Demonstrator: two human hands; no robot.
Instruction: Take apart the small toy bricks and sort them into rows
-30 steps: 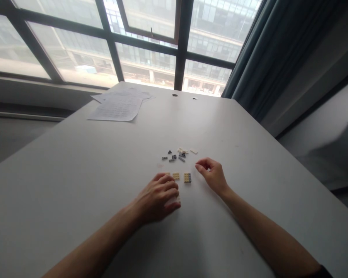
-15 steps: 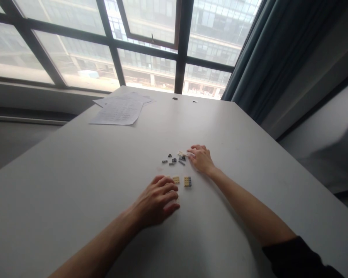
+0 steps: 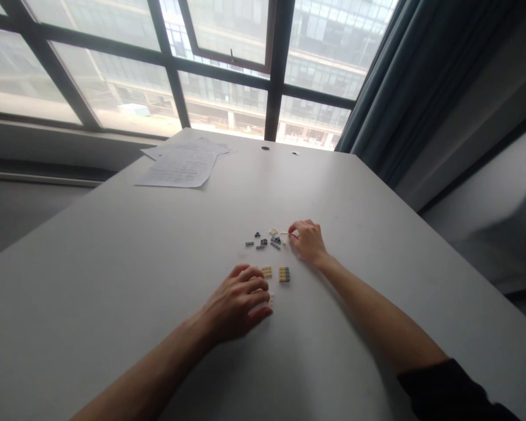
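Note:
My right hand [image 3: 307,241] pinches one end of a thin white building brick [image 3: 284,233], beside a small pile of loose pieces. In that pile lie dark grey bricks [image 3: 274,246] and a cream-white brick [image 3: 273,231]. Nearer to me, my left hand [image 3: 241,301] rests low over the table with bent fingers and the thumb apart from them. A white studded piece [image 3: 271,300] shows partly between its fingers and thumb; the rest is hidden. Just past its fingertips are a yellow brick [image 3: 267,272] and a yellow-and-grey block [image 3: 284,274].
Everything lies on a wide white table [image 3: 114,263]. Printed papers [image 3: 179,166] are spread at its far left. Two round cable holes sit near the far edge, one being a dark hole [image 3: 265,148]. Beyond are windows and a blue curtain [image 3: 386,99].
My right hand has shifted slightly right, and its fingers have closed on the thin white brick. The left hand stays nearly in place, with more of the white piece beside it showing.

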